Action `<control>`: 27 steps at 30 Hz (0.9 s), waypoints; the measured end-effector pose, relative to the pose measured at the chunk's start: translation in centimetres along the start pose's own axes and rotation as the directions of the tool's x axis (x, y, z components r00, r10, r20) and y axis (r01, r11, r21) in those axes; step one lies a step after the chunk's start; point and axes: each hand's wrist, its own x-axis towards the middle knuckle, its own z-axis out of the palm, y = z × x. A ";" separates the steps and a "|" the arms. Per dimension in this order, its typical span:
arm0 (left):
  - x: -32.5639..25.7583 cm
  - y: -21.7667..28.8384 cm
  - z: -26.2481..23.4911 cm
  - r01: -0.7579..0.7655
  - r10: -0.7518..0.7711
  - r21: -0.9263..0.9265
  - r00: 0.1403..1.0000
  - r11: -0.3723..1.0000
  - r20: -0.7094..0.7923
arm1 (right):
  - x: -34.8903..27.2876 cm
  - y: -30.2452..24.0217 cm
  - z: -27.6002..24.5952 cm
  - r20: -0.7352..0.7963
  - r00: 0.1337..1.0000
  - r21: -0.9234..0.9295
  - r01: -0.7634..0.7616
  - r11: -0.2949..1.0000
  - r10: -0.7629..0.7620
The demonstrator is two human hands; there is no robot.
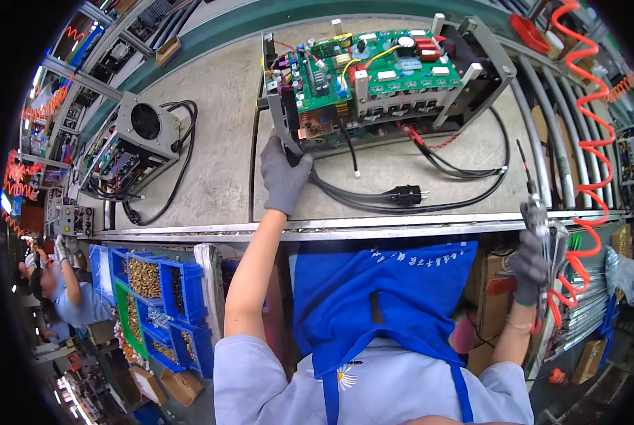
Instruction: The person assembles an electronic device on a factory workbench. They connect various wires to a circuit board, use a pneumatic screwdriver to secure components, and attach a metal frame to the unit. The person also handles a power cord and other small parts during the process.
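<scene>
In front of me on the bench stands an open electronic power unit with a green circuit board (384,88) on top and a panel at each end. My left hand (285,176), in a grey glove, is closed around the lower corner of its left end panel (278,113), where the black power cord (345,198) comes out. That cord loops along the bench front, its plug (405,195) lying loose. At the right, my gloved right hand (528,265) grips a power screwdriver (539,216), its long bit pointing up and away. The fingers partly hide the tool's body.
A second unit with a fan (145,122) sits on the bench at left, its cord beside it. Metal rollers (558,142) adjoin the bench at right, behind a red coiled hose (595,145). Blue bins (189,290) of small brass-coloured parts stand lower left. Another person (76,290) works far left.
</scene>
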 end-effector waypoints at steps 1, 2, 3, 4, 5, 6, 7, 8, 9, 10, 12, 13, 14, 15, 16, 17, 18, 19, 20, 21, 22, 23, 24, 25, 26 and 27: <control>0.5 1.0 0.8 -0.002 0.001 0.067 1.000 0.998 0.015 | 0.6 -1.3 -1.6 0.040 0.998 0.125 0.036 0.991 -0.041; 0.8 0.1 1.7 0.063 -0.084 0.190 0.991 0.980 0.108 | 2.0 -1.7 -2.2 0.004 0.998 0.151 0.064 0.986 -0.065; 1.0 0.6 1.8 0.072 -0.076 0.098 0.996 0.993 0.041 | 3.6 -2.0 -2.4 -0.031 0.995 0.173 0.103 0.980 -0.099; 1.0 1.3 2.0 0.074 -0.074 -0.002 0.997 0.997 -0.013 | 5.2 -2.2 -2.4 -0.008 0.995 0.217 0.095 0.971 -0.096; 0.9 1.6 2.0 0.078 -0.084 -0.089 0.994 0.993 -0.070 | 7.1 -2.2 -2.7 0.014 0.996 0.273 0.076 0.959 -0.083; 0.9 1.3 2.1 0.051 -0.054 -0.039 0.993 0.998 -0.106 | 8.9 -2.3 -3.1 0.039 0.997 0.339 0.052 0.939 -0.070; 1.0 0.9 2.4 0.026 -0.024 0.015 0.990 1.000 -0.138 | 10.6 -2.7 -3.7 0.063 0.996 0.405 0.027 0.914 -0.058; 1.0 0.8 2.6 0.005 0.008 0.072 0.985 0.997 -0.172 | 12.0 -3.4 -4.9 0.081 0.994 0.463 0.024 0.886 -0.069; 0.9 1.0 2.7 0.012 0.000 0.068 0.986 0.998 -0.165 | 13.0 -4.0 -6.2 0.095 0.993 0.522 0.016 0.853 -0.077; 0.9 0.9 2.6 0.025 -0.013 0.070 0.987 0.997 -0.163 | 13.7 -3.8 -7.4 0.031 0.993 0.521 0.082 0.849 -0.115; 0.9 0.9 2.6 0.043 -0.031 0.073 0.986 0.996 -0.165 | 14.4 -3.2 -9.1 -0.034 0.985 0.596 0.155 0.787 -0.168; 0.9 1.0 2.5 0.045 -0.032 0.076 0.985 0.996 -0.168 | 14.3 -2.8 -10.0 -0.033 0.982 0.672 0.161 0.723 -0.188; 0.8 0.9 2.5 0.053 -0.039 0.078 0.984 0.996 -0.171 | 13.9 -2.6 -12.0 0.028 0.968 0.648 0.172 0.742 -0.249; 0.7 1.1 2.5 0.058 -0.045 0.077 0.984 0.995 -0.170 | 13.2 -1.9 -12.6 0.090 0.946 0.622 0.191 0.759 -0.312; 0.6 1.3 2.6 0.090 -0.082 0.053 0.986 0.995 -0.149 | 12.0 -1.4 -12.9 0.076 0.963 0.585 0.166 0.794 -0.257; 0.4 1.6 2.0 0.128 -0.122 0.037 0.984 0.991 -0.129 | 11.3 0.4 -12.1 0.055 0.979 0.554 0.134 0.822 -0.197; 0.3 1.7 1.7 0.157 -0.155 0.016 0.983 0.987 -0.103 | 11.0 1.7 -10.6 0.036 0.989 0.519 0.106 0.848 -0.146; 0.4 1.2 1.7 0.132 -0.128 0.019 0.984 0.991 -0.126 | 11.5 2.7 -8.9 -0.104 0.971 0.110 0.225 0.968 -0.214; 0.4 0.6 1.8 0.107 -0.103 0.020 0.983 0.994 -0.152 | 12.2 3.6 -7.0 -0.197 0.924 -0.331 0.252 0.910 -0.327; 0.3 0.2 2.0 0.082 -0.078 0.019 0.982 0.996 -0.174 | 13.1 4.2 -5.6 -0.226 0.856 -0.710 0.182 0.681 -0.465; 0.3 0.5 1.9 0.122 -0.117 0.032 0.986 0.992 -0.116 | 15.0 4.3 -4.8 -0.011 0.757 -0.966 0.161 0.203 -0.654; 0.3 0.7 1.5 0.164 -0.161 0.052 0.985 0.985 -0.063 | 16.9 3.8 -4.1 0.208 0.714 -0.977 0.123 -0.173 -0.669; 0.5 0.9 1.0 0.201 -0.201 0.070 0.980 0.977 -0.016 | 18.8 3.3 -3.3 0.428 0.678 -0.846 0.068 -0.528 -0.597; 0.7 0.7 1.7 0.180 -0.178 0.056 0.983 0.982 -0.035 | 20.6 1.8 -2.7 0.370 0.734 -0.853 0.024 -0.522 -0.570; 0.9 0.0 2.9 0.158 -0.156 0.043 0.986 0.986 -0.060 | 22.1 -0.3 -2.4 0.309 0.784 -0.856 -0.017 -0.516 -0.539; 1.1 -0.8 4.2 0.141 -0.138 0.031 0.987 0.990 -0.086 | 23.0 -1.8 -2.6 0.243 0.829 -0.856 -0.061 -0.514 -0.504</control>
